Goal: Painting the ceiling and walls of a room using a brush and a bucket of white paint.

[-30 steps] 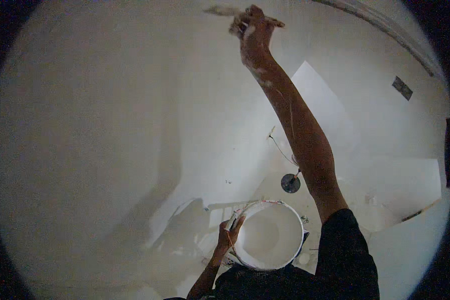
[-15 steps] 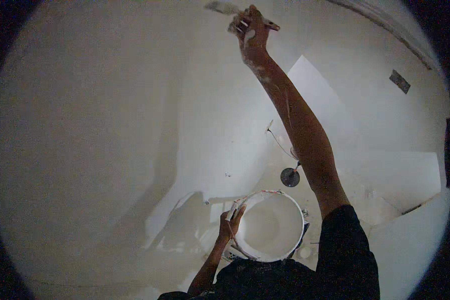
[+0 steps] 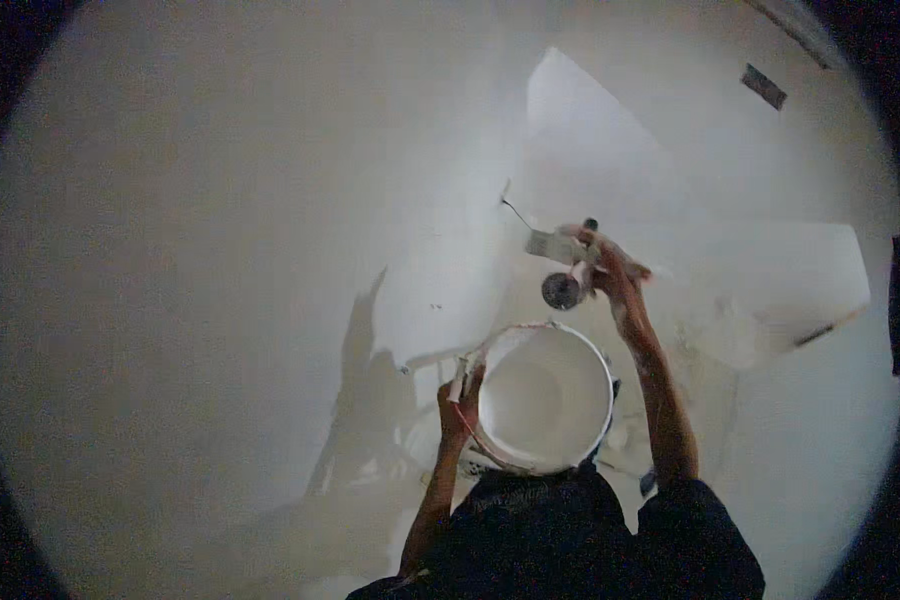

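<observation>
A round white bucket [image 3: 607, 378] with pale material in it is held against the front of my body. My left hand [image 3: 458, 408] grips its left rim, fingers over the edge near a white handle grip. Beyond the bucket and to its right, my right hand [image 3: 618, 278] is closed around a wide flat paintbrush [image 3: 550, 245], slightly blurred. The bristles point left, away from the hand, above the dark round base of a lamp-like stand [image 3: 561, 291]. Part of the brush handle is hidden by my fingers.
A pale wall [image 3: 220, 230] fills the left side, with my shadow on it. A thin cord [image 3: 515, 211] runs from the wall toward the stand. A white panel-like patch [image 3: 790, 265] lies at the right. A dark rectangular plate [image 3: 764, 87] shows at the upper right.
My right hand has come down from high on the wall with the paintbrush, to just beyond the bucket. The view has shifted slightly; my left hand still holds the bucket.
</observation>
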The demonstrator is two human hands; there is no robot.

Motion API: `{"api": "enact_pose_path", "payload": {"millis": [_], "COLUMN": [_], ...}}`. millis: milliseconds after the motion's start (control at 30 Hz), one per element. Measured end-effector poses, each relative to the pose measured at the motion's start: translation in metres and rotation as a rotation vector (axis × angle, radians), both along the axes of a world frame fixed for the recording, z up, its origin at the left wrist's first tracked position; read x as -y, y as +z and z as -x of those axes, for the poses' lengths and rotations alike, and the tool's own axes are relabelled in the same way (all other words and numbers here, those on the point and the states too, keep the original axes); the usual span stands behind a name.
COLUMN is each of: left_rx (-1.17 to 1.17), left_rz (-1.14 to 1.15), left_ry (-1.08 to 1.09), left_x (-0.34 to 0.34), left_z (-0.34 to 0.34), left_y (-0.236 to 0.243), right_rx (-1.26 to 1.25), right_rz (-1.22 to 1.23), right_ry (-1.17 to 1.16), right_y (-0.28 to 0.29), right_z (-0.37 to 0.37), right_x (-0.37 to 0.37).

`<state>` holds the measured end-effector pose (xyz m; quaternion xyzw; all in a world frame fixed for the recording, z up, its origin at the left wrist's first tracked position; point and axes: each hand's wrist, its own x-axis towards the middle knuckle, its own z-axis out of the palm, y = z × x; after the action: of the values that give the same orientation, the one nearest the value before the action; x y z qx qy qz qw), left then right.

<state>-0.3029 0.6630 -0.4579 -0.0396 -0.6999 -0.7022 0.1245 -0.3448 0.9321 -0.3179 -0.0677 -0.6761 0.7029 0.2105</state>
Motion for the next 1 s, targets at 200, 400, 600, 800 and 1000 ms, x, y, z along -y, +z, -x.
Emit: {"api": "enact_pose_path", "payload": {"millis": [200, 400, 600, 800, 1000], "left_rx": [0.257, 0.397, -0.017, 0.239, 0.404], "left_rz": [0.079, -0.029, 0.598, 0.248, 0.212], "left_ry": [-0.15, -0.206, -0.182, -0.096, -0.095], "left_x": [0.025, 0.016, 0.015, 0.004, 0.015], "left_z": [0.01, 0.012, 0.01, 0.006, 0.011], "left_y": [-0.023, -0.003, 0.009, 0.028, 0.008], "right_rx": [-0.021, 0.547, 0.326, 0.209, 0.284], "right_rz": [-0.803, -0.305, -0.404, -0.585, -0.362], "right_ry": [-0.252, -0.422, -0.413, -0.565, -0.584], "right_y": [-0.097, -0.052, -0.151, -0.155, -0.151], "right_z": [-0.166, -0.196, -0.189, -0.175, -0.166], "right_x": [-0.031, 0.042, 0.022, 0.028, 0.023]}}
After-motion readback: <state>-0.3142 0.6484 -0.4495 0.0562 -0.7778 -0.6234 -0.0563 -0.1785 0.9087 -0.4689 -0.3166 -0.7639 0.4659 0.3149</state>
